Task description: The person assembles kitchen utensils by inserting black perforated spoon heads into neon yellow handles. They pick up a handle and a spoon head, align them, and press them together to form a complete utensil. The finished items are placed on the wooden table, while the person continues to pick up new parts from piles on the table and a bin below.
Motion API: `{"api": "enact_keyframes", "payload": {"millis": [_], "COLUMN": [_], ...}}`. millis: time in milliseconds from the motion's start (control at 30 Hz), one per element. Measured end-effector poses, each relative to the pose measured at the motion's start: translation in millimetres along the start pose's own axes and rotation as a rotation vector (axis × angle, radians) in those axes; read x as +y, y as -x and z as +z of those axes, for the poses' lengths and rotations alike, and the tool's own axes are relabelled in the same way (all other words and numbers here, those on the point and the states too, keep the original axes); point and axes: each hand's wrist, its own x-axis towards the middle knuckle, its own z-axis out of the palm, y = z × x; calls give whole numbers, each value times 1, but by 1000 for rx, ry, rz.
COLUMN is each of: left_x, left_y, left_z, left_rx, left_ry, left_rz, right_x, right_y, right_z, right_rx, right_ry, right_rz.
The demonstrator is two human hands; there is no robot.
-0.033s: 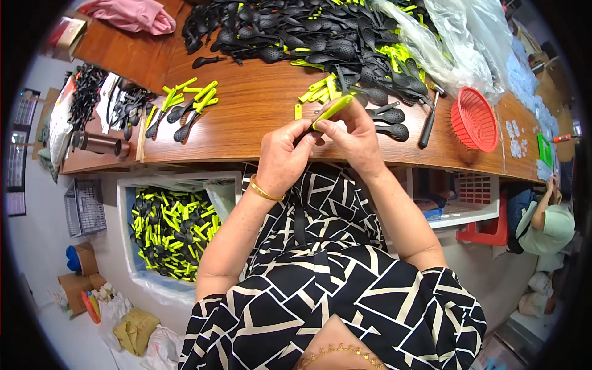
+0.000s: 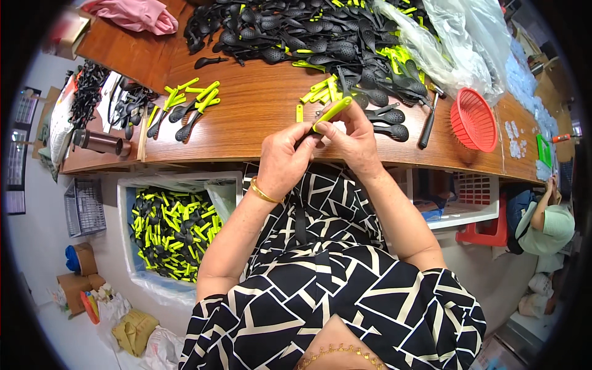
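The left hand (image 2: pixel 285 154) is closed on a black stem (image 2: pixel 301 141), the right hand (image 2: pixel 357 142) pinches a green handle (image 2: pixel 333 114), left of the basket (image 2: pixel 491 134).

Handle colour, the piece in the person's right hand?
Bright yellow-green; the handle shows best in the head view, in the right hand.

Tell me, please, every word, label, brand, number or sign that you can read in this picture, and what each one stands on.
No text can be read anywhere in this view.
Held green handle and black piece: no legible marking.
Brown tumbler: no legible lettering.
White sack at the left: any print is too blurred to read.
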Motion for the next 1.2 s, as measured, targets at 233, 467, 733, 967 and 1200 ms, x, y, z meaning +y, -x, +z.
{"api": "enact_keyframes", "payload": {"millis": [233,467,733,967,1200], "left_x": [-20,-57,-77,-78,-68], "left_y": [41,74,27,-16,-40], "left_z": [-34,-26,-17,-5,10], "left_rx": [-319,-572,122,-3,-32], "left_ry": [52,1054,681,557,553], "left_rz": [-150,-479,-276,-409,-430], "right_x": [16,2,15,41,35], "right_y": [55,40,-28,-69,-95], "right_z": [31,1,-66,-113,-128], "right_rx": [-1,-564,-162,-77,182], "right_ry": [-36,-190,929,1215,768], "right_rz": [88,419,-180,-289,-68]}}
